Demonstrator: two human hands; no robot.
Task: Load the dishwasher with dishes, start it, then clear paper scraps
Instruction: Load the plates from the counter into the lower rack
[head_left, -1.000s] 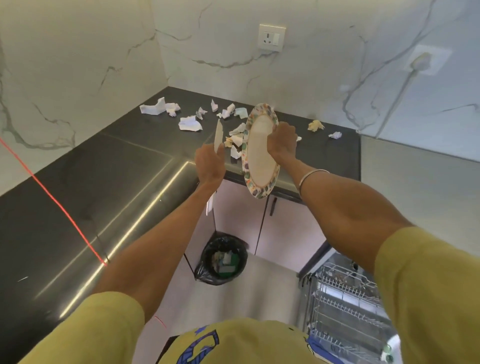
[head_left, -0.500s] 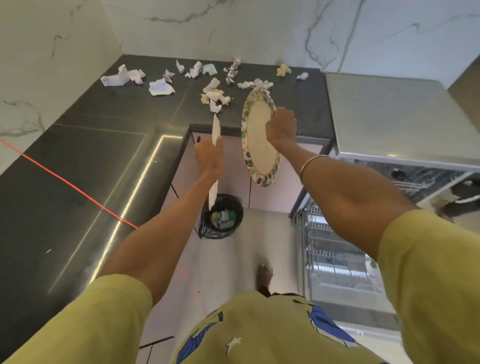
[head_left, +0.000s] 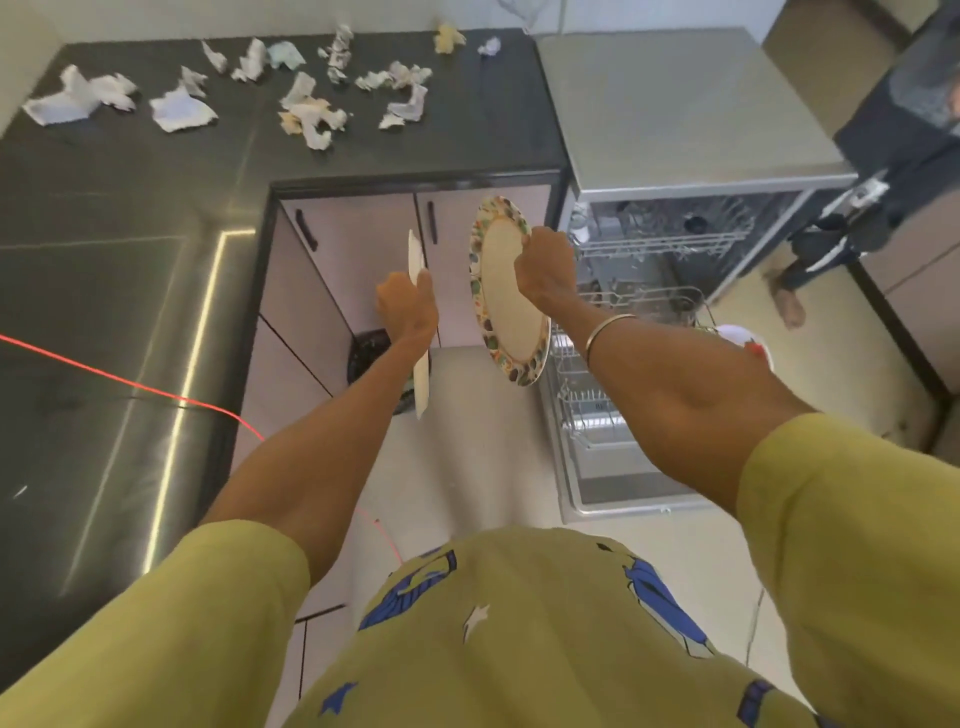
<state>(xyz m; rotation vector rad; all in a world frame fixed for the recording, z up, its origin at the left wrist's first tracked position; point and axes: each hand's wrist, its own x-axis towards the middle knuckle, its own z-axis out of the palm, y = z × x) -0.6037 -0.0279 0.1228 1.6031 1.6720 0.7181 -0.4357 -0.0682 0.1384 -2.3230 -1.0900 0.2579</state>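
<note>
1. A dark counter (head_left: 130, 218) is seen at the left, with paper scraps (head_left: 306, 111) scattered along its far edge.
2. The dishwasher (head_left: 685, 119) is seen at the right with its door down and two wire racks (head_left: 597, 395) pulled out.
3. A patterned plate (head_left: 506, 291) is held upright by its rim in the curled fingers of the right hand (head_left: 545, 265), just left of the racks.
4. A white plate (head_left: 418, 364) is seen edge-on, gripped in the closed left hand (head_left: 408, 306), above a bin (head_left: 366, 353) on the floor.
</note>
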